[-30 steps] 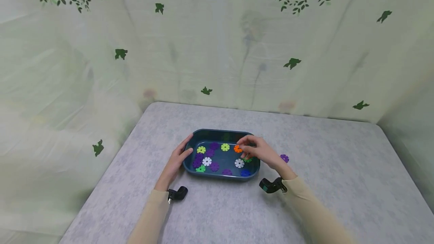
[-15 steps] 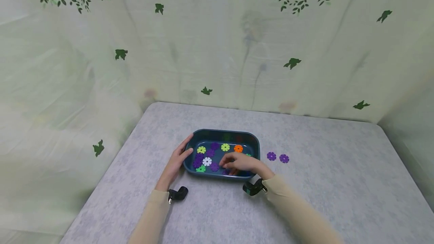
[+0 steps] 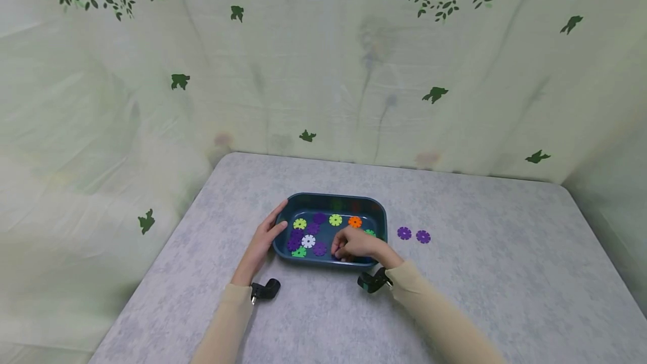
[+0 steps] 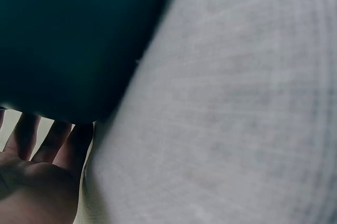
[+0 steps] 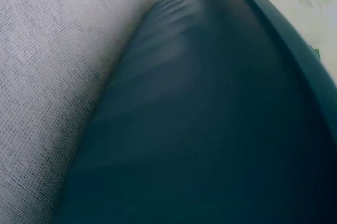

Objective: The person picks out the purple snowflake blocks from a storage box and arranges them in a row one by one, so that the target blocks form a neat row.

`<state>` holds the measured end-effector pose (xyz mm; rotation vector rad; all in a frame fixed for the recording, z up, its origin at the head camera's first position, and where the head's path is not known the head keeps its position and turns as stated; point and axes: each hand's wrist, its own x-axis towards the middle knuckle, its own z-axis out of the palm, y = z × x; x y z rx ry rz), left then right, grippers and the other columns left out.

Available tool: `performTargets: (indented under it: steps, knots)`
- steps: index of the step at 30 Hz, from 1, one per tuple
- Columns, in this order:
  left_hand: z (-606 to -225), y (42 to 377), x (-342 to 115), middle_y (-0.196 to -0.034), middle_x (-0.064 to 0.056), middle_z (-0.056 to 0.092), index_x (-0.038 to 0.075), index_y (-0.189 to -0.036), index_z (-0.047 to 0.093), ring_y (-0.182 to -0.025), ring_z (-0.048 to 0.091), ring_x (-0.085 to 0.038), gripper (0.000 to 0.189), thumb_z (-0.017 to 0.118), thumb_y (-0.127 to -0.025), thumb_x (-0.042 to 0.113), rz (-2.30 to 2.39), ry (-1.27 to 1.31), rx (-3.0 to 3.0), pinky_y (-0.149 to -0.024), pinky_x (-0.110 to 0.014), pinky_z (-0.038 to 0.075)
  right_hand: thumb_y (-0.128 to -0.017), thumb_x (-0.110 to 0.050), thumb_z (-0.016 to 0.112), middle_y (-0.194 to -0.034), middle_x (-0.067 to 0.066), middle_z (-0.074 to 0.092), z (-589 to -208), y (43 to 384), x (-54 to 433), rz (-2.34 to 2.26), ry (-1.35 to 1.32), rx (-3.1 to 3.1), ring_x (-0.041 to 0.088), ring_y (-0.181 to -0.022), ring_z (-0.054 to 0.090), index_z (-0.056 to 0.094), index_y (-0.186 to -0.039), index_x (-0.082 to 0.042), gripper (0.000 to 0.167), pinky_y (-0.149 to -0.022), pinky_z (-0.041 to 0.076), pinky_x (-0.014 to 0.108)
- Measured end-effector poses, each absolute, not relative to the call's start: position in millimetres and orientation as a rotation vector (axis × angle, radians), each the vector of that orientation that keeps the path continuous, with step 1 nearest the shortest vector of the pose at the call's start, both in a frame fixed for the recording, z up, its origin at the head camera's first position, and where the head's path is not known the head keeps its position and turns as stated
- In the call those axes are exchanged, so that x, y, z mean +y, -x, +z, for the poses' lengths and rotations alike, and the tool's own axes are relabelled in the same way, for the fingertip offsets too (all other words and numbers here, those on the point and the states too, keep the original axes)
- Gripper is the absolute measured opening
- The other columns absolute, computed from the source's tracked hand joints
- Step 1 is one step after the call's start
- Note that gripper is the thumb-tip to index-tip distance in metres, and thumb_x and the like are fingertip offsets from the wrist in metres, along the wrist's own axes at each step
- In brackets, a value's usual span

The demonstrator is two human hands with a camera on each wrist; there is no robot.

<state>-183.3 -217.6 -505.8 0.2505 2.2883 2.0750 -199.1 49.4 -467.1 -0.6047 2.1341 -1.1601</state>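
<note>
Left hand (image 3: pixel 263 240) grips the tray (image 3: pixel 318 262) at its left end; right hand (image 3: pixel 355 242) hold cannot be determined. Head view alone shows notched discs (image 3: pixel 319 249); right wrist view, the tray's outer wall (image 5: pixel 184 103).

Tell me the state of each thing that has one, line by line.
Tray: upright on the table, discs inside.
Left hand: gripping the tray's left end.
Right hand: inside tray, fingers curled; its hold hidden.
Purple discs on table: flat, apart.
Purple discs in tray: some bunched together.
Orange disc: loose in tray.
White disc: loose in tray.
Yellow discs: loose in tray, apart.
Green discs: in tray, one partly hidden.
</note>
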Motion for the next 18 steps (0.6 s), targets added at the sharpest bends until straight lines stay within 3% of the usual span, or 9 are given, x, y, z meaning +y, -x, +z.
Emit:
performTargets:
  steps: [7,13,15,18]
  knots:
    - [-503,184,-217,-0.155,0.002,0.025,0.019,-0.15,0.034,-0.143,0.013,-0.016,0.053,0.051,-0.1,0.015,2.081,-0.2,2.238,-0.115,-0.044,0.01,-0.092,0.0,0.057,-0.071,0.005,0.055,-466,202,56,-1.315,0.61,2.131,0.014,-0.054,0.052,0.061,-0.091,0.0,0.004,-0.054,0.047,0.026]
    - [-488,178,-215,-0.156,-0.004,0.021,0.012,-0.151,0.029,-0.144,0.011,-0.021,0.054,0.048,-0.101,0.011,2.064,-0.203,2.228,-0.114,-0.046,0.009,-0.094,-0.004,0.056,-0.075,0.007,0.055,-457,208,72,-1.45,0.663,2.13,0.016,-0.053,0.05,0.063,-0.101,0.003,0.011,-0.052,0.048,0.03]
    - [-481,175,-213,-0.157,-0.007,0.021,0.01,-0.151,0.029,-0.144,0.011,-0.024,0.054,0.048,-0.101,0.009,2.059,-0.206,2.228,-0.114,-0.047,0.009,-0.095,-0.003,0.056,-0.078,0.014,0.057,-445,206,79,-1.501,0.662,2.112,0.019,-0.054,0.05,0.062,-0.103,0.007,0.014,-0.052,0.048,0.03]
    - [-487,177,-213,-0.156,-0.003,0.023,0.014,-0.151,0.031,-0.143,0.012,-0.02,0.054,0.049,-0.101,0.011,2.062,-0.21,2.243,-0.114,-0.046,0.01,-0.096,-0.005,0.056,-0.079,0.017,0.058,-439,208,94,-1.578,0.641,2.097,0.019,-0.054,0.05,0.061,-0.104,0.007,0.016,-0.052,0.048,0.031]
